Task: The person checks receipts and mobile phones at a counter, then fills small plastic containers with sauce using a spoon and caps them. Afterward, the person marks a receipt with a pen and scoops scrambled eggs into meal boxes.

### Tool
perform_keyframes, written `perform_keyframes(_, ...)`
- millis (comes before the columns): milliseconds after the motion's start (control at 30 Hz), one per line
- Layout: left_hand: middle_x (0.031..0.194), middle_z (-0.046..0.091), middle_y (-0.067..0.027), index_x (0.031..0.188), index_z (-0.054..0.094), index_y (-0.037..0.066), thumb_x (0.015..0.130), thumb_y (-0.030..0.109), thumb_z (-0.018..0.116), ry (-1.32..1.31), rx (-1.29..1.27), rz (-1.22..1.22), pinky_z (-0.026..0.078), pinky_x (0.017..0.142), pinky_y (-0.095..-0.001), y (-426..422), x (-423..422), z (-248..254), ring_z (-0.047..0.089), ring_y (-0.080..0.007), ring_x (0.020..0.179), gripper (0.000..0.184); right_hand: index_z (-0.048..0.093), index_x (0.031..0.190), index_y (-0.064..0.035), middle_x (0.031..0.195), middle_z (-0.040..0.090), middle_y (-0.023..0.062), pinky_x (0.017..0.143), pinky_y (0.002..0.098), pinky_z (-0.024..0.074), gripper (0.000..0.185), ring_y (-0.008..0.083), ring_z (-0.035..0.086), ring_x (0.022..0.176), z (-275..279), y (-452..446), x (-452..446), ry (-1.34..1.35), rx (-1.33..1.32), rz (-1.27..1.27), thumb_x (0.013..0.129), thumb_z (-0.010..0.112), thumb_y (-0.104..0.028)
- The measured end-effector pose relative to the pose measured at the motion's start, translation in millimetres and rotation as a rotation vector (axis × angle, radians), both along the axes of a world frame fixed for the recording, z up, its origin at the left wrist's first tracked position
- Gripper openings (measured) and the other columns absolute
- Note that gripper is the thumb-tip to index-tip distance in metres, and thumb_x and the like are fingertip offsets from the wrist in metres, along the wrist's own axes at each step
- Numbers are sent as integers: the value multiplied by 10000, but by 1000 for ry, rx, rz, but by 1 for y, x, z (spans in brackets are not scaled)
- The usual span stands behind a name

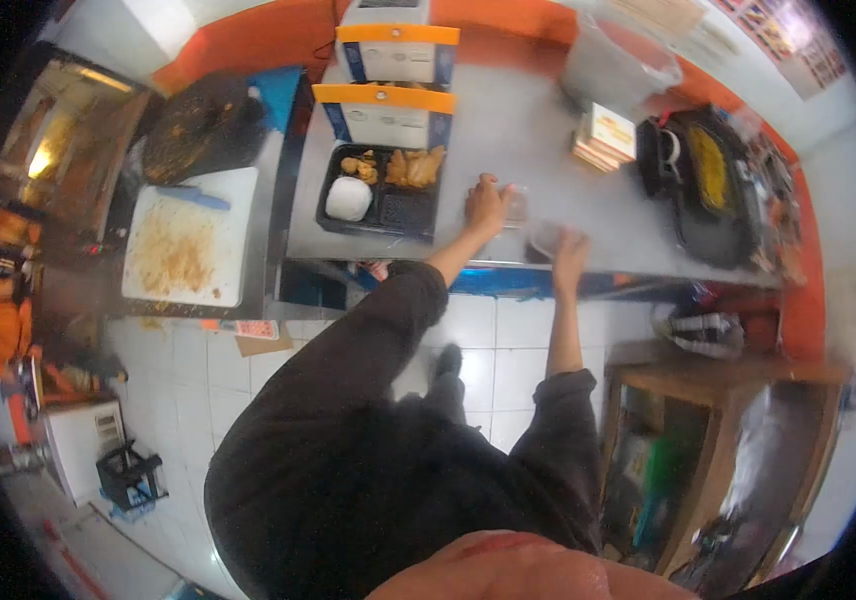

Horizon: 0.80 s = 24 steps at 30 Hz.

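Observation:
My left hand (489, 207) is over the steel counter with its fingers curled at a small clear plastic container (517, 206). To its right, my right hand (570, 252) grips a second clear, roundish plastic piece (544, 240) near the counter's front edge. Blur hides whether this piece is a cup or a lid. Left of my hands lies a black compartment tray (408, 212). It holds a white mound of rice (349, 199), fried chicken (415, 168) and small brown fried pieces (359, 167); the front right compartment shows its bare base.
Behind the tray stand white-and-blue boxes with orange tops (384, 120). Small stacked boxes (607, 135) and a clear bag (616, 65) sit farther right, near a black pan with yellow contents (710, 175). A stained cutting board (188, 245) carries a knife (194, 197) at left.

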State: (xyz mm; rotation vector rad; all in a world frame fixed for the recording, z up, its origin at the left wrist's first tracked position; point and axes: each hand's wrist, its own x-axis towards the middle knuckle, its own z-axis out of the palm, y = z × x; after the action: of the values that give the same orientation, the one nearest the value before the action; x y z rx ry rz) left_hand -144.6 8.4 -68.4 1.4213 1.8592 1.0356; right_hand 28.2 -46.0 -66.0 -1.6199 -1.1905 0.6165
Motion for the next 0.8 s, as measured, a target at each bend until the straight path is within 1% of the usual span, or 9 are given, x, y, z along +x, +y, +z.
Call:
perform_keyframes(167, 1276, 460, -230, 1292, 387, 0, 869, 420, 561, 59, 257, 55, 295, 1042, -453, -21, 4, 11, 401, -377, 1217, 621, 552, 1081, 27, 1095, 557, 218, 894, 452, 365, 472, 362, 506, 978, -97, 84, 49, -565, 275, 263, 948, 428, -409)
perform_keyframes(233, 1041, 569, -188, 980, 552, 24, 914, 378, 519, -408, 322, -377, 387, 914, -438, -48, -25, 35, 526, -305, 979, 361, 565, 1116, 9, 1137, 530, 218, 910, 484, 354, 462, 373, 465, 1064, -24, 65, 19, -809, 326, 86, 916, 488, -401)
perform_keyframes(267, 1019, 587, -184, 1043, 548, 12, 937, 386, 487, -347, 450, -354, 413, 901, -402, -68, -35, 28, 549, -271, 959, 394, 528, 1155, 10, 1122, 519, 222, 899, 479, 360, 507, 372, 470, 1063, -64, 99, 28, -789, 545, -161, 874, 567, -411)
perform_keyframes(400, 1186, 533, -112, 1204, 502, 10, 968, 370, 450, -598, 221, -329, 412, 937, -319, -205, -139, 62, 503, -176, 1105, 434, 487, 1166, 12, 1100, 512, 190, 810, 491, 434, 484, 363, 499, 1024, 82, 76, -127, -762, 550, -339, 863, 619, -341)
perform_keyframes(500, 1173, 534, -85, 1205, 505, 24, 970, 300, 464, -656, 199, -30, 441, 906, -310, -280, -212, 54, 508, -156, 1092, 365, 459, 1145, 32, 1162, 490, 162, 724, 336, 561, 352, 285, 507, 1076, 154, 35, -317, 84, 879, 481, 822, 599, 37)
perform_keyframes(600, 1235, 501, -89, 1204, 500, 37, 961, 146, 463, -704, 232, 369, 520, 769, -303, -371, -286, 51, 536, -184, 1074, 270, 543, 1123, -29, 1084, 598, 134, 747, 290, 524, 267, 247, 631, 906, 226, -39, -499, 372, 466, 1147, 862, 595, -19)
perform_keyframes(633, 1239, 491, -92, 1199, 501, 29, 956, 141, 468, -699, 405, 544, 533, 737, -300, -427, -333, 45, 535, -188, 1073, 270, 582, 1106, -39, 1010, 639, 120, 758, 286, 505, 214, 214, 642, 904, 291, -101, -593, 12, 953, 1278, 896, 565, -79)
perform_keyframes(700, 1202, 502, -104, 1172, 518, 21, 961, 148, 459, -448, 525, 873, 556, 683, -311, -511, -365, 18, 571, -200, 996, 253, 585, 1140, -114, 1022, 603, 133, 773, 317, 492, 260, 300, 621, 891, 335, -136, -703, -51, 1185, 1516, 887, 542, -70)
perform_keyframes(800, 1033, 592, -95, 1171, 517, 35, 972, 236, 462, -342, 610, 1390, 545, 667, -293, -609, -382, 8, 605, -162, 819, 288, 580, 1165, -221, 1273, 459, 154, 923, 431, 414, 370, 352, 464, 1135, 394, -176, -851, -111, 1544, 1383, 822, 585, -80)
